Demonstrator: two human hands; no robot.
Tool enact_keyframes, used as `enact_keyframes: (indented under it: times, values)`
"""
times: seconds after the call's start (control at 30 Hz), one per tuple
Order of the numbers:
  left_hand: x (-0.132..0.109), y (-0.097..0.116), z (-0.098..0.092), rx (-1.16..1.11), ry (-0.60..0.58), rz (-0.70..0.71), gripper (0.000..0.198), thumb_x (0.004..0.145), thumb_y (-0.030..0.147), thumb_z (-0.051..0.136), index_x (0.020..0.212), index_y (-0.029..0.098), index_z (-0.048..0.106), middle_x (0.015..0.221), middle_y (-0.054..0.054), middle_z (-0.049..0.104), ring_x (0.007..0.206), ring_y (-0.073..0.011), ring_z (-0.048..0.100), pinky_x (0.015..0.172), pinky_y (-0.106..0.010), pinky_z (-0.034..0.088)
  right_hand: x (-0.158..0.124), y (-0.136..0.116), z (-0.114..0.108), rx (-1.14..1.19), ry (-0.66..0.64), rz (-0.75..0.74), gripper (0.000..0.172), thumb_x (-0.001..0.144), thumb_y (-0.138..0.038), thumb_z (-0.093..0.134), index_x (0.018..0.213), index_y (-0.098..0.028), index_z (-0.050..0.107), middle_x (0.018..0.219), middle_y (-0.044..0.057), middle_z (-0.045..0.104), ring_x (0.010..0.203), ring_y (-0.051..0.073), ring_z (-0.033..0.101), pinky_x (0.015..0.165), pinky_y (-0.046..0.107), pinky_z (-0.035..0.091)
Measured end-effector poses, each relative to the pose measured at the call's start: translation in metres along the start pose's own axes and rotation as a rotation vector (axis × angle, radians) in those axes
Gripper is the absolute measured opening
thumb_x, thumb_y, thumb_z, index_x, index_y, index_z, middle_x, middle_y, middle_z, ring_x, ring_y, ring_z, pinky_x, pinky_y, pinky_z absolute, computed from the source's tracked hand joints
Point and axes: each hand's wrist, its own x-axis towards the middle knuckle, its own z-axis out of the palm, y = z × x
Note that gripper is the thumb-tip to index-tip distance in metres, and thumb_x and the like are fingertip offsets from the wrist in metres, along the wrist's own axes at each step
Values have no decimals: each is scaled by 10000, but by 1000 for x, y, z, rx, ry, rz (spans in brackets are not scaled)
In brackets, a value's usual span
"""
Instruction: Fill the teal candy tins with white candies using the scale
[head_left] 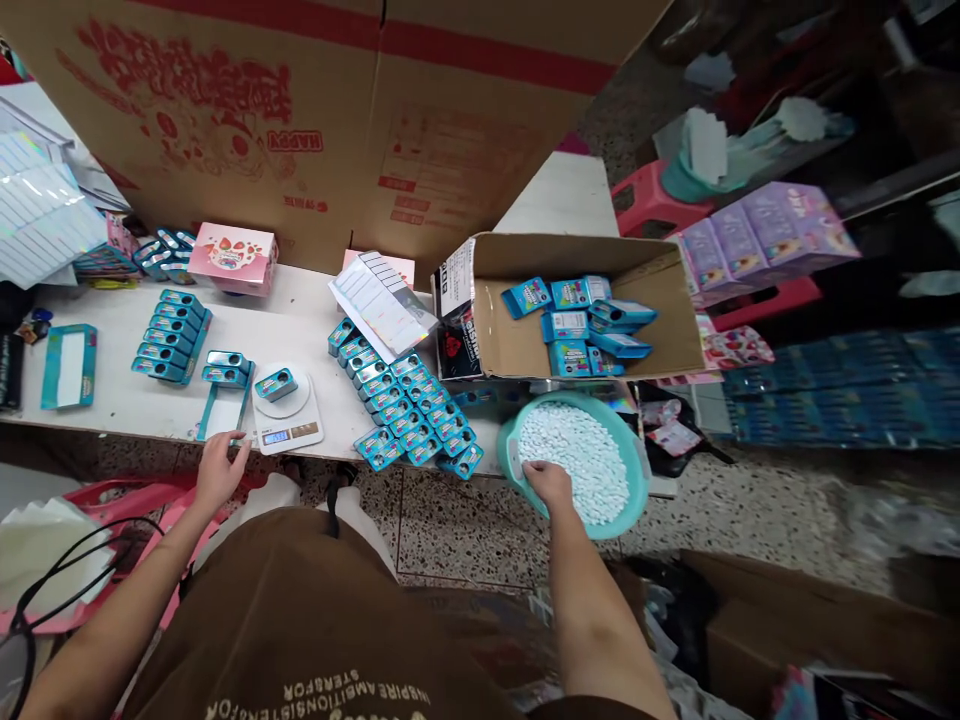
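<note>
My right hand reaches into a teal plastic basin heaped with small white candies, its fingers buried among them. My left hand rests at the table's front edge, fingertips at an open teal tin. A digital kitchen scale stands just beyond it, carrying a small teal tin. Rows of closed teal tins lie between my hands, and more rows lie left of the scale.
A cardboard box of blue packets stands behind the basin. A large cardboard sheet rises at the table's back edge, with pink boxes before it. Purple boxes and blue stacks lie to the right, beyond the table.
</note>
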Motion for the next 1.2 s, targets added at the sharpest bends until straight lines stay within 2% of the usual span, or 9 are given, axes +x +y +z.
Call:
enact_keyframes:
  times: [0.17,0.27,0.37,0.5,0.6,0.7,0.93,1.1,1.2]
  values:
    - [26,-2,-3,-20,-3,46,261,856,420,451,936,191,547,936,-69,610,960,-229,535,883,-368,405,-8,2,2,152,319,240,281,687,-280,542,781,-113,748,698,144,694,599,232,575,540,301,369]
    - [44,-2,0,-20,8,61,259,860,409,452,962,187,537,954,-78,603,970,-233,529,884,-375,410,-19,-34,-6,326,619,177,271,700,-261,528,773,-89,723,692,135,673,616,216,554,592,315,407]
    - [63,0,8,-13,1,84,294,856,409,462,1025,175,517,996,-97,587,1008,-246,509,897,-385,410,-45,-123,-14,555,725,-210,234,757,-285,524,754,-122,693,704,86,651,619,170,535,628,296,434]
    - [88,6,22,6,-8,155,391,833,402,500,1136,157,469,1079,-125,551,1065,-267,474,940,-411,393,-90,-278,-7,707,469,-785,179,824,-270,520,775,-183,669,746,45,644,642,138,540,620,262,443]
    - [102,9,32,17,6,168,447,810,381,533,1178,145,441,1118,-139,528,1092,-282,453,963,-428,378,-107,-366,11,686,326,-968,167,842,-222,504,797,-184,660,753,43,634,670,133,547,650,253,443]
    - [110,7,39,0,-18,166,461,796,368,551,1187,152,438,1123,-137,520,1103,-290,444,962,-430,374,-108,-413,32,583,204,-1030,158,845,-209,509,811,-194,662,755,38,628,713,140,560,683,250,438]
    - [115,3,49,-68,-90,174,456,786,317,562,1197,162,440,1122,-132,526,1104,-289,440,961,-427,347,-104,-431,53,488,97,-914,145,837,-291,560,800,-204,670,749,40,607,708,156,543,684,268,427]
    - [119,10,47,-15,-194,147,332,787,255,553,1104,170,510,1058,-121,567,1039,-280,479,877,-406,382,-111,-405,45,622,130,-790,207,837,-349,540,796,-184,658,748,37,598,617,133,506,638,262,434]
    - [111,5,30,47,-264,188,303,787,227,541,1085,175,527,1047,-109,582,1024,-278,494,854,-407,391,-117,-378,46,673,148,-696,229,829,-363,537,823,-170,660,762,45,596,613,132,511,624,264,440]
